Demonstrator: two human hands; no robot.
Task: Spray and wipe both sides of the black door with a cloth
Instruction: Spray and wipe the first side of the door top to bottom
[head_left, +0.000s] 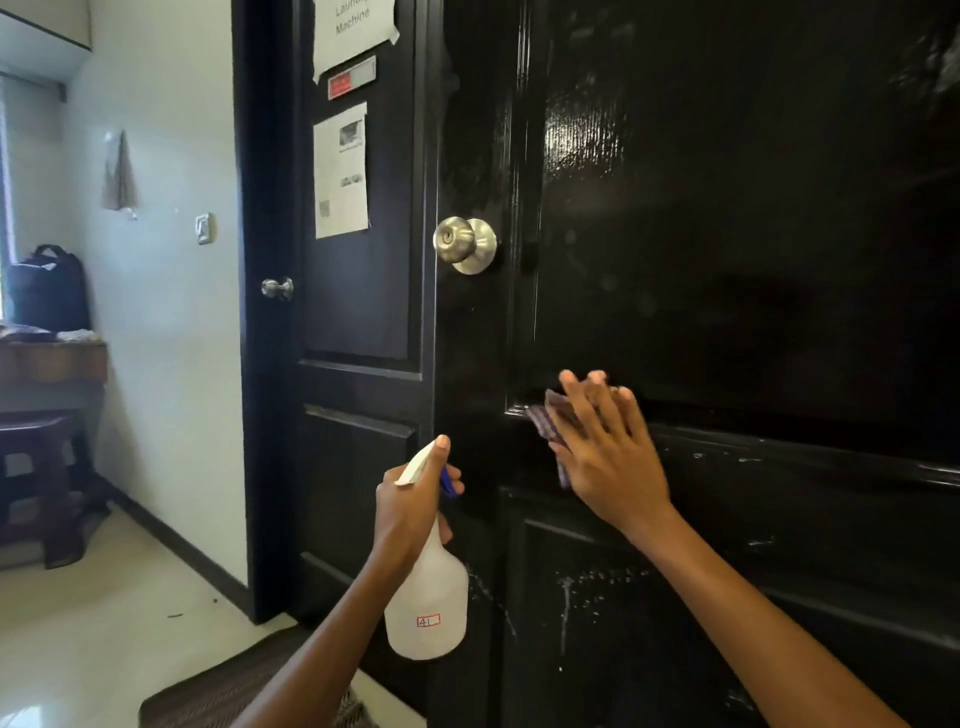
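Black and glossy, the door (727, 260) fills the right side of the view, with a brushed metal knob (464, 244) near its left edge. White streaks and droplets (566, 597) mark its lower panel. The right hand (608, 447) lies flat against the rail between the upper and lower panels, fingers straight and spread, pressing a checked purple cloth (553, 421) to the surface; the cloth shows at the fingers' left edge and under the palm. The left hand (410, 504) grips the neck of a translucent white bottle (428, 597), with one finger stretched along the top of the white spray head and the others curled over the blue trigger (449, 483). A small red-bordered sticker (428, 620) on the bottle reads "41". The bottle hangs just in front of the door's edge.

Behind stands a second black door (358, 312) with its own small knob (278, 288). A taped paper (356, 31) at its top reads "Machine" under a cut-off word; below it are a red slider sign (351, 79) and a printed sheet (341, 171) whose text is too small to read. A wall switch (203, 228), a dark bag (49, 288) and a floor mat (223, 691) lie to the left.
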